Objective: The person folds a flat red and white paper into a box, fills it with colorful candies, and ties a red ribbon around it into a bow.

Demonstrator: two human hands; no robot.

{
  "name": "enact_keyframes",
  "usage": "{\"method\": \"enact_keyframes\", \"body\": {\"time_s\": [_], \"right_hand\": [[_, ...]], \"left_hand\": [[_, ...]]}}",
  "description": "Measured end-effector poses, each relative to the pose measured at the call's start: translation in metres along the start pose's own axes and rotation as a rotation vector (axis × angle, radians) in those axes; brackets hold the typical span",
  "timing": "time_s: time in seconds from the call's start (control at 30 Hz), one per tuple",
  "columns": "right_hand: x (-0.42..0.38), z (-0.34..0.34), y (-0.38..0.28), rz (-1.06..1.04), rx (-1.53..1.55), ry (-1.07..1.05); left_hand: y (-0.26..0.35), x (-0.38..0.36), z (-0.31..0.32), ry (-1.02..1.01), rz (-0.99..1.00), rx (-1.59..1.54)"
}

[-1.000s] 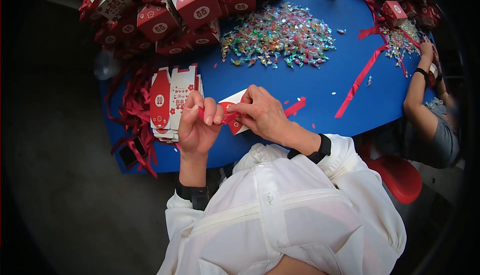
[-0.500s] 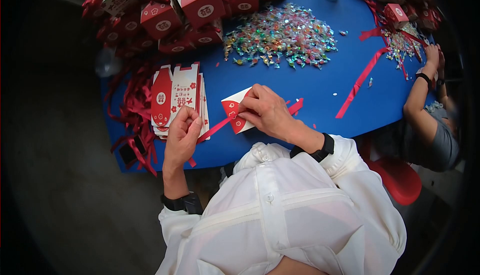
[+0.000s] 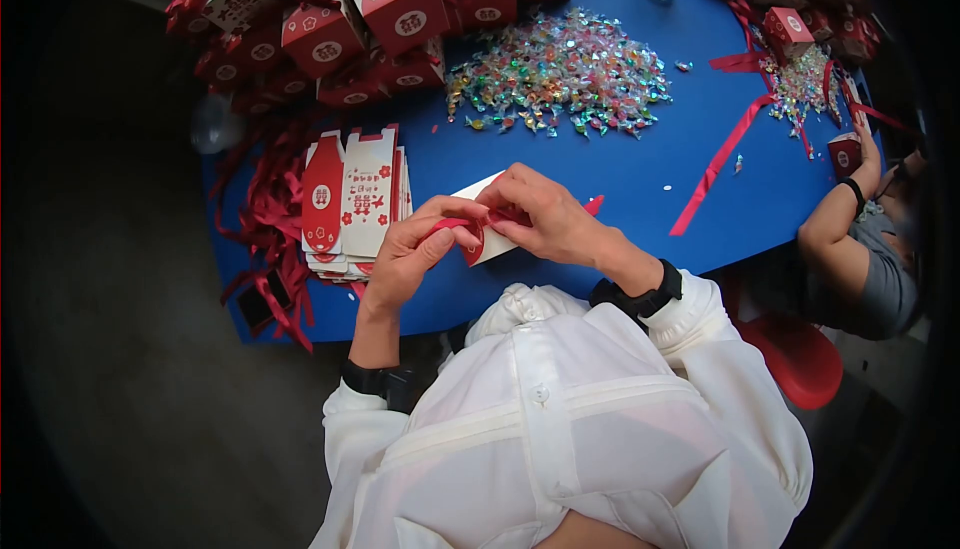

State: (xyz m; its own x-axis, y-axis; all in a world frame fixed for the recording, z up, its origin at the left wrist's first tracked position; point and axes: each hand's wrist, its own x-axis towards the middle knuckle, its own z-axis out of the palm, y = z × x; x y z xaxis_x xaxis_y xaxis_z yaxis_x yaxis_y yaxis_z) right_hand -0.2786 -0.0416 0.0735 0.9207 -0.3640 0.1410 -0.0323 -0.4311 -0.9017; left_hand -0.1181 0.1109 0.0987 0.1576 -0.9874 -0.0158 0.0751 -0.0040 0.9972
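A small red and white box sits on the blue table in front of me, partly covered by my hands. My left hand pinches a red ribbon at the box's left side. My right hand is closed on the ribbon over the top of the box, its fingertips meeting those of my left hand. A ribbon end shows beyond my right hand. How the ribbon crosses is hidden by my fingers.
Flat printed cartons are stacked left, beside tangled ribbons. Filled boxes are piled behind, near a heap of wrapped candies. At the right, a co-worker's arm reaches towards a red box. A loose ribbon lies nearer me.
My left hand has moved right and up to meet my right hand at the box, bringing its ribbon along. The co-worker's hands have shifted, and a red box now shows beside them.
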Motion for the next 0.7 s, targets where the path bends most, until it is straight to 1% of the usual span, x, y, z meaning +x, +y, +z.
{"method": "enact_keyframes", "body": {"time_s": [0.03,0.07,0.13,0.2,0.27,0.3,0.37,0.4,0.47,0.5,0.53,0.57,0.6,0.67,0.7], "right_hand": [[0.000,-0.001,0.000,0.015,0.046,-0.006],[-0.001,-0.003,0.000,0.015,0.042,-0.006],[-0.001,-0.009,-0.003,0.091,0.102,0.030],[-0.001,-0.014,-0.005,0.111,0.121,0.027],[0.001,-0.018,-0.011,0.131,0.144,0.020],[0.003,-0.020,-0.017,0.154,0.156,0.010],[0.009,-0.022,-0.026,0.174,0.165,-0.006],[0.012,-0.022,-0.029,0.138,0.142,-0.017],[0.019,-0.020,-0.029,0.099,0.116,-0.027],[0.022,-0.018,-0.025,0.034,0.037,-0.028],[0.025,-0.017,-0.022,-0.030,-0.042,-0.030],[0.027,-0.018,-0.023,-0.033,-0.043,-0.032],[0.029,-0.019,-0.023,-0.007,0.016,-0.006],[0.032,-0.021,-0.026,0.022,0.074,0.016],[0.033,-0.023,-0.028,0.136,0.303,-0.016]], "left_hand": [[-0.004,0.004,0.003,-0.017,-0.041,-0.252],[-0.010,0.008,0.006,-0.018,-0.038,-0.255],[-0.020,0.013,0.011,-0.006,-0.037,-0.478],[-0.025,0.013,0.010,-0.016,-0.023,-0.475],[-0.030,0.013,0.006,-0.030,-0.002,-0.546],[-0.026,0.013,0.009,-0.025,0.000,-0.547],[-0.013,0.013,0.020,0.103,-0.114,-0.485],[-0.016,0.012,0.019,0.107,-0.112,-0.486],[-0.025,0.010,0.016,0.122,-0.177,-0.342],[-0.027,0.009,0.015,0.122,-0.175,-0.342],[-0.028,0.009,0.013,0.078,-0.140,-0.371],[-0.028,0.009,0.012,0.035,-0.105,-0.400],[-0.025,0.010,0.014,0.038,-0.103,-0.401],[-0.018,0.012,0.023,0.080,-0.080,-0.119],[-0.021,0.016,0.030,0.165,-0.012,-0.133]]}}
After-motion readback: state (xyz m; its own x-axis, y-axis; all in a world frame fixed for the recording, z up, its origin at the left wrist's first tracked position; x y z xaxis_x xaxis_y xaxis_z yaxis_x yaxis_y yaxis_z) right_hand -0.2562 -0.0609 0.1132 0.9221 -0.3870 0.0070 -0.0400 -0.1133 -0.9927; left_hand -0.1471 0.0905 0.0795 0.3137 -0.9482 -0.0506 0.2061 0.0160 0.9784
